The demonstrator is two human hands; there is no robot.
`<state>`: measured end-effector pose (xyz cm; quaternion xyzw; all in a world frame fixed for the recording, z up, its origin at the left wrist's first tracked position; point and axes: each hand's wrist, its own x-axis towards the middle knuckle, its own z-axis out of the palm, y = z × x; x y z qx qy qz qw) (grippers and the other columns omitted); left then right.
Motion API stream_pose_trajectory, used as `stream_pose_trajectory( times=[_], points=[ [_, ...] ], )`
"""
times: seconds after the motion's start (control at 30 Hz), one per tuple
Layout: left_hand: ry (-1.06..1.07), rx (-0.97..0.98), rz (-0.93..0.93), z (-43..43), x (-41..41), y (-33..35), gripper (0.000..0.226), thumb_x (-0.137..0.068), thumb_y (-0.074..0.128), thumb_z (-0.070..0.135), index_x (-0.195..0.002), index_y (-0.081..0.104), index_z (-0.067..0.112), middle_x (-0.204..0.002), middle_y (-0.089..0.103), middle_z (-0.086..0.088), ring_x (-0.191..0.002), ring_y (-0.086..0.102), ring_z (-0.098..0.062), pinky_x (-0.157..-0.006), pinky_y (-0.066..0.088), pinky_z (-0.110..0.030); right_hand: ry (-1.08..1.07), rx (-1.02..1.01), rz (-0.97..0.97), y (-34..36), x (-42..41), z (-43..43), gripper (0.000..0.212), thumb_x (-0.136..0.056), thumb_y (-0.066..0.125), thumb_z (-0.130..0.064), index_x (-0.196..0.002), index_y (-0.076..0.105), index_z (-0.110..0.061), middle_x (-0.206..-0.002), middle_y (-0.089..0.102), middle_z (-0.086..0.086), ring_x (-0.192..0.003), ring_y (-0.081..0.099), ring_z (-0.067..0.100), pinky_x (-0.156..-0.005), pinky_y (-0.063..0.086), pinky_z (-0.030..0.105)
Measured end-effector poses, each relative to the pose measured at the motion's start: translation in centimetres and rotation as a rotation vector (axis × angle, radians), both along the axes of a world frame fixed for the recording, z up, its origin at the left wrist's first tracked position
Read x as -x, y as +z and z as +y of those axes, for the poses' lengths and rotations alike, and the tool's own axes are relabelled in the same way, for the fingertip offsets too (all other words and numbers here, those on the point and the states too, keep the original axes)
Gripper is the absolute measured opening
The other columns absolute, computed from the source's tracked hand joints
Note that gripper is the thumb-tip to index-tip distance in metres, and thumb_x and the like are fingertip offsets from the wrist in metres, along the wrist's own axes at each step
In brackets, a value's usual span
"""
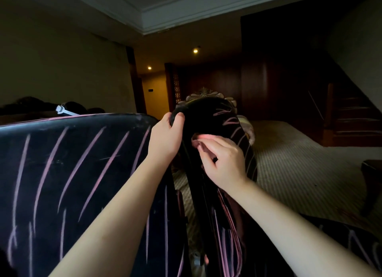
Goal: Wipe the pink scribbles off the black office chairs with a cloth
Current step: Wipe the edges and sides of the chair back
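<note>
Now: left hand (165, 137) grips chair (208, 116) top; right hand (224, 163) pinches pink cloth (203, 137) against it.

Left grip (165, 137), right grip (224, 163): both are showing as bare hands. Left thumbnail (182, 115) is showing short and rounded. Left forearm (124, 204) and right forearm (289, 225) are running bare from wrist to lower view edge, wearing no visible covering.

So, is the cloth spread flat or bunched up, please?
Bunched: the right hand pinches a small wad of cloth against the chair.
</note>
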<state>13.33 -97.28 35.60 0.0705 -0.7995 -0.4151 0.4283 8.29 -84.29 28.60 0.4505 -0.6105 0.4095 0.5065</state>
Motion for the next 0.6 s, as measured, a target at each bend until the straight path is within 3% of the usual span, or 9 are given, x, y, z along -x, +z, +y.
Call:
stream_pose_trajectory(
  times=[0.13,0.3,0.4,0.6],
  points=[
    [0.002,-0.025,0.009,0.1,0.1,-0.1,0.045,-0.096,0.039,0.043,-0.126,0.056,0.014,-0.117,0.064,-0.004,-0.108,0.057,-0.019,-0.083,0.045,-0.029,0.042,-0.131,-0.057,1.8,0.1,-0.1,0.020,-0.088,0.061,-0.010,-0.106,0.071,-0.007,-0.106,0.069,0.000,-0.100,0.060,0.014,-0.088,0.049,0.024],
    [0.011,-0.002,-0.021,0.1,0.0,-0.1,0.049,-0.095,0.038,0.046,-0.129,0.053,0.014,-0.122,0.062,-0.005,-0.113,0.056,-0.021,-0.097,0.046,-0.038,0.044,-0.118,-0.077,0.9,0.9,1.5,0.019,-0.085,0.063,-0.004,-0.102,0.071,-0.002,-0.102,0.069,0.005,-0.097,0.062,0.017,-0.089,0.047,0.019],
    [0.011,-0.022,-0.020,0.2,-0.1,-0.1,0.047,-0.096,0.038,0.044,-0.127,0.055,0.014,-0.120,0.063,-0.004,-0.111,0.057,-0.020,-0.092,0.047,-0.034,0.027,-0.153,-0.112,2.8,0.5,0.5,0.015,-0.085,0.063,-0.007,-0.098,0.071,-0.004,-0.096,0.069,0.003,-0.090,0.062,0.017,-0.084,0.050,0.029],
    [0.020,-0.016,-0.010,0.4,-0.2,-0.1,0.047,-0.096,0.038,0.044,-0.125,0.056,0.012,-0.118,0.063,-0.005,-0.109,0.058,-0.019,-0.083,0.044,-0.029,0.072,-0.258,0.067,1.8,-0.7,1.5,0.020,-0.078,0.065,0.003,-0.096,0.071,-0.003,-0.100,0.068,0.005,-0.096,0.063,0.019,-0.085,0.052,0.028]
  ],
)
